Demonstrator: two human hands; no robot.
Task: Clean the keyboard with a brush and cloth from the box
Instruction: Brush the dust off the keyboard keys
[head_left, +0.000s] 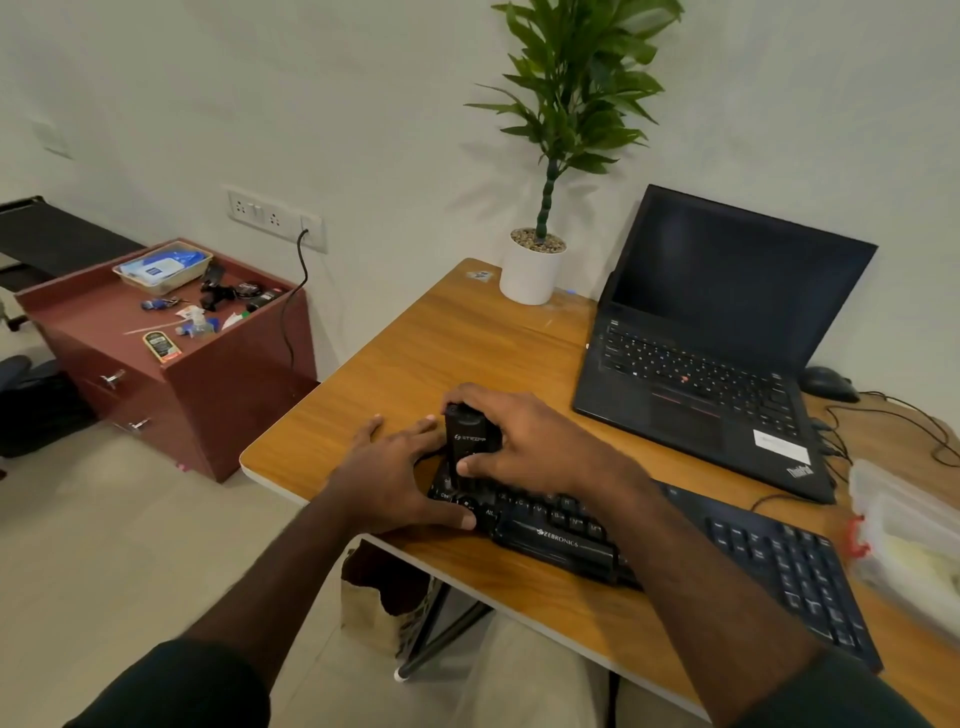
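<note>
Brushing stage, by the look of it. Right hand (524, 441) wrapped around a chunky black brush (470, 447), thumb on the near face, fingers curled over the top and far side, so a full grip on the tool. Brush standing roughly upright, working end down on the left end of the keyboard (675, 545), though bristles hidden behind the thumb, so probably touching the keys but hard to swear to it.

Left hand (400, 478) flat and relaxed, fingers straight, resting on the worktop (467, 332) at the keyboard's left corner with the thumb along the front edge near the Alt key. Holding nothing, just steadying.

The bit that matters: keyboard's long axis running from about 10 o'clock down to 4 o'clock, and nearly all of it lying toward 4 o'clock from the brush. So the sweep likely needs to travel that way, along the rows, with the right hand already on it and the left pinning the near end.

Clear plastic box (904, 535) sitting at 3 o'clock, just past the keyboard's far end. Cloth not clearly visible from here.
</note>
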